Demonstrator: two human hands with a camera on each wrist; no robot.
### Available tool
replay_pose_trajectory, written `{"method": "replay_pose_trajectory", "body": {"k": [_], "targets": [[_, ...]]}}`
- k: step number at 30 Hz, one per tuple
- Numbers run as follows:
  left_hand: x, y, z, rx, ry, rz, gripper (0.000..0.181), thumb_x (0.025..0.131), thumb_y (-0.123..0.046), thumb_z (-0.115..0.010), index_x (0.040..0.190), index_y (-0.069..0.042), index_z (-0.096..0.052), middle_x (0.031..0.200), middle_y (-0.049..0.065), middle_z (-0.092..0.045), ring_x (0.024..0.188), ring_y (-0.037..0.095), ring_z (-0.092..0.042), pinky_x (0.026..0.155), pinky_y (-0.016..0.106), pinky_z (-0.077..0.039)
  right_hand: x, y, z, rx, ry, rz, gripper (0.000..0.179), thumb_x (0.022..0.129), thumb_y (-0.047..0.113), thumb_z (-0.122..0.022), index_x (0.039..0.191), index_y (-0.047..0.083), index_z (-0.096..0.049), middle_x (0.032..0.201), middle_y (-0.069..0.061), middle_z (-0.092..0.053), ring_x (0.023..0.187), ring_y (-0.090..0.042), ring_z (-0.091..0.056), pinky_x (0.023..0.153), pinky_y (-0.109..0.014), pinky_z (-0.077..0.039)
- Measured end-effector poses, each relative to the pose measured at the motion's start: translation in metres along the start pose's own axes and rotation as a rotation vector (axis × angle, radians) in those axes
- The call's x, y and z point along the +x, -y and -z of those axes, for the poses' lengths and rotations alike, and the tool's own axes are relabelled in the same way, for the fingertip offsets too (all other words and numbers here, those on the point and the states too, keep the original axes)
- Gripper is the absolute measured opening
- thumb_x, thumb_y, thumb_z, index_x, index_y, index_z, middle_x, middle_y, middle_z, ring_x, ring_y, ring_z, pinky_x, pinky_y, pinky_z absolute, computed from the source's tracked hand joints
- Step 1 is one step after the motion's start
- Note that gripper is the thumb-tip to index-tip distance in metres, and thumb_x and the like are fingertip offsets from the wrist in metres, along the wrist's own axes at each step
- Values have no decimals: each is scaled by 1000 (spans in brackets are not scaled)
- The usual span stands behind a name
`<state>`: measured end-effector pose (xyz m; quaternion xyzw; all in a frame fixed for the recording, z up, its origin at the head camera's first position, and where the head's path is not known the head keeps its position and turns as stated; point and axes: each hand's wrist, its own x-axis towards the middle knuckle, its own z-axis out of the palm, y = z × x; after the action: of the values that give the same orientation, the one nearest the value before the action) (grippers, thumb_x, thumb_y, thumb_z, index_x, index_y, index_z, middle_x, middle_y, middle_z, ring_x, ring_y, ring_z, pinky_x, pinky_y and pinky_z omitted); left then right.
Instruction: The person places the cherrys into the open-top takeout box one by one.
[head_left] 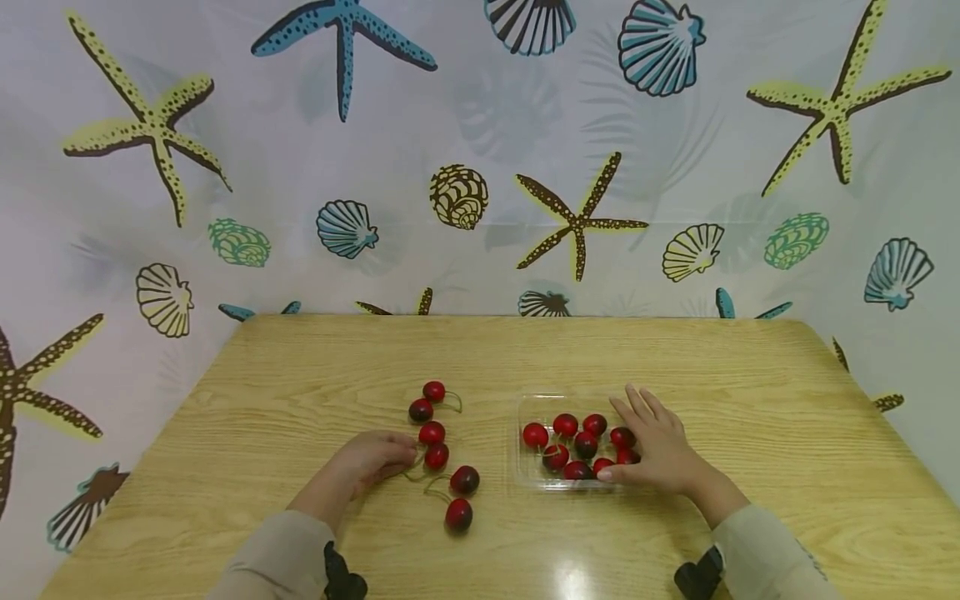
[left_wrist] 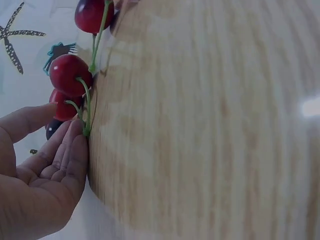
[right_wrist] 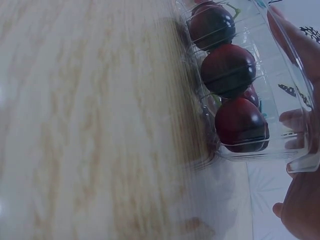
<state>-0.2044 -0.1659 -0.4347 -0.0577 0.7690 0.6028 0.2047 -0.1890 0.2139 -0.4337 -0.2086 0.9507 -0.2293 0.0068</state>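
Note:
Several red cherries with green stems lie in a loose line on the table; one cherry (head_left: pixel 432 433) is right by my left hand (head_left: pixel 378 457). In the left wrist view, the left thumb reaches to a red cherry (left_wrist: pixel 64 104), while the fingers lie below it near the stems (left_wrist: pixel 86 112), with a gap between thumb and fingers. My right hand (head_left: pixel 660 450) holds the right end of a clear plastic container (head_left: pixel 528 479), thumb at its near rim and fingers along the far side. Dark red cherries (right_wrist: pixel 228 70) fill much of the container.
The wooden table (head_left: pixel 337 350) ends at the back against a pale curtain (head_left: pixel 405 258) printed with starfish and shells. Two more cherries (head_left: pixel 459 515) with stems lie nearer the front, between the left hand and the container.

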Motion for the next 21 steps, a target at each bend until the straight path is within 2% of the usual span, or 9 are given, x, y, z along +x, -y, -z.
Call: {"method": "replay_pose_trajectory", "body": {"k": [5, 9, 16, 21], "targets": [[0, -2, -6, 182, -58, -34, 28, 74, -5, -63, 98, 7, -60, 93, 9, -60, 78, 13, -53, 72, 29, -46, 0, 0, 2, -1, -4, 4, 95, 65, 56, -63, 134, 2, -25, 140, -21, -8, 125, -38, -2, 92, -63, -8], [0, -2, -10, 285, -93, -63, 26, 71, -6, -64, 95, 5, -62, 92, 9, -60, 81, 16, -52, 72, 30, -44, 0, 1, 3, -8, -7, 10, 96, 65, 57, -63, 134, 2, -26, 140, -22, -9, 125, -38, -3, 91, -63, -9], [-1, 0, -17, 358, -124, -58, 21, 67, -3, -64, 87, 1, -61, 82, 5, -56, 76, 19, -48, 66, 29, -42, 0, -1, 1, 5, -3, 3, 96, 65, 56, -63, 135, 3, -25, 140, -21, -8, 126, -38, -2, 92, -63, -8], [-3, 1, -17, 430, -151, -114, 11, 72, 0, -61, 83, 2, -61, 79, 5, -58, 74, 18, -48, 65, 28, -42, 1, -1, -1, 7, -4, 1, 95, 65, 56, -63, 135, 3, -25, 140, -21, -8, 126, -38, -2, 92, -62, -8]]}}
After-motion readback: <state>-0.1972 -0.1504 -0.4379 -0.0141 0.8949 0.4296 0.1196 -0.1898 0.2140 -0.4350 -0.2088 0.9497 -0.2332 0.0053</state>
